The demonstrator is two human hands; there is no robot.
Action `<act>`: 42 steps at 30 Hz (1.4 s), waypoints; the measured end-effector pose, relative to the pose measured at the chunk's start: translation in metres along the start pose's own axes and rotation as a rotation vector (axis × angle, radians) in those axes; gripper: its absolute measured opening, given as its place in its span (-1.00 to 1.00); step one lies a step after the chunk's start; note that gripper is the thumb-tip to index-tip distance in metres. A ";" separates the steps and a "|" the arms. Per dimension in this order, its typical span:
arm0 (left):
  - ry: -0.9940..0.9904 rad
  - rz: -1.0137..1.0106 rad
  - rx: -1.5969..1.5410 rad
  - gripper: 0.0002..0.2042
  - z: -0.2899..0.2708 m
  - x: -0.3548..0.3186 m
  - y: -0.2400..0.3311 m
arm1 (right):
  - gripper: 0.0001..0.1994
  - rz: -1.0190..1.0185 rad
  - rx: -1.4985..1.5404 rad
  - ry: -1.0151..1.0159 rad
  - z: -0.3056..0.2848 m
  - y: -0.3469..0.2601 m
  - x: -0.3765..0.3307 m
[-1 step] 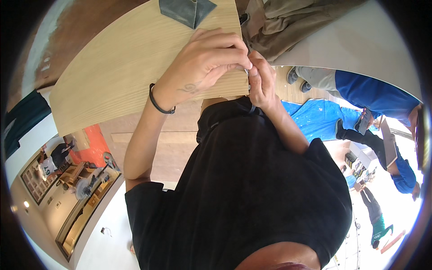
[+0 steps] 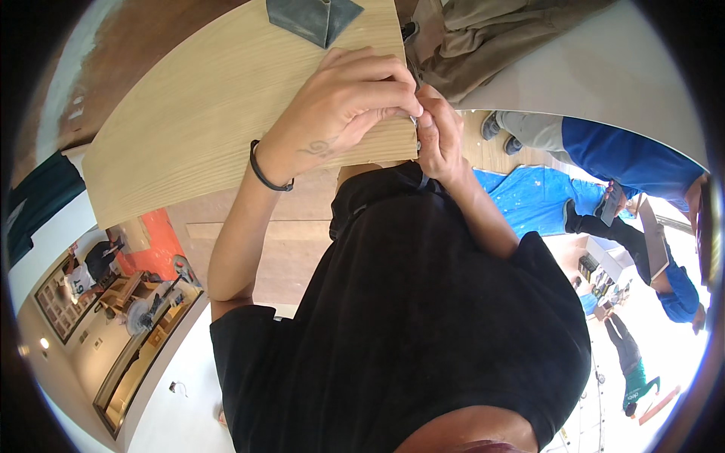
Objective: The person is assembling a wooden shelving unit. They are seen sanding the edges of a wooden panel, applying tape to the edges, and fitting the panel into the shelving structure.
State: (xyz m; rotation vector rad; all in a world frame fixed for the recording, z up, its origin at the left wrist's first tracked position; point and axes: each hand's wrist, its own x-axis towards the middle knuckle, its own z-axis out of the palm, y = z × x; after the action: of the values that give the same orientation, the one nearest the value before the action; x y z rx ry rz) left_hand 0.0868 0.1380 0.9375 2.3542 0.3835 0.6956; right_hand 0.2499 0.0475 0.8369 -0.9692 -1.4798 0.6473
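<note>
Far left, beyond a dark cloth (image 2: 45, 204), a person in a white top (image 2: 79, 283) is seen in a room, with an orange-red sheet (image 2: 158, 241) nearby. Next comes a pale wood-grain panel (image 2: 196, 128), which spreads from the left toward the upper middle, in front of the wearer's black shirt (image 2: 415, 302). On its top edge, in view, rests a dark grey angular object (image 2: 310, 19) (its use is unclear from here).

The left hand (image 2: 340, 113), a black band (image 2: 266, 175) at its wrist, lies over the panel's right end, fingers curled and fingertips drawn together at the edge. The right hand (image 2: 440, 140) meets it there, fingers bent inward and thumb pressed close. A small shiny bit (image 2: 414, 119) shows between them; the fingers hide the rest, so whether either hand grips it cannot be told.

Neither hand has visibly shifted since the instant before, so the close fingerwork at that edge stands at the same point.

Further right are brown cloth (image 2: 483, 38), a blue sheet (image 2: 521, 192), a co-worker in blue (image 2: 627, 151) and, lower down, a person in green (image 2: 636, 381).
</note>
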 end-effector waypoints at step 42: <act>-0.029 0.019 0.072 -0.80 -0.002 -0.002 0.000 | -0.85 -0.079 0.029 -0.101 -0.006 0.007 0.007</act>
State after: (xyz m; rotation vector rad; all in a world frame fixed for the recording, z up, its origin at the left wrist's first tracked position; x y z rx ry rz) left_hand 0.0841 0.1377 0.9379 2.4362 0.3801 0.6655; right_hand 0.2575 0.0562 0.8350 -0.8613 -1.5856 0.6671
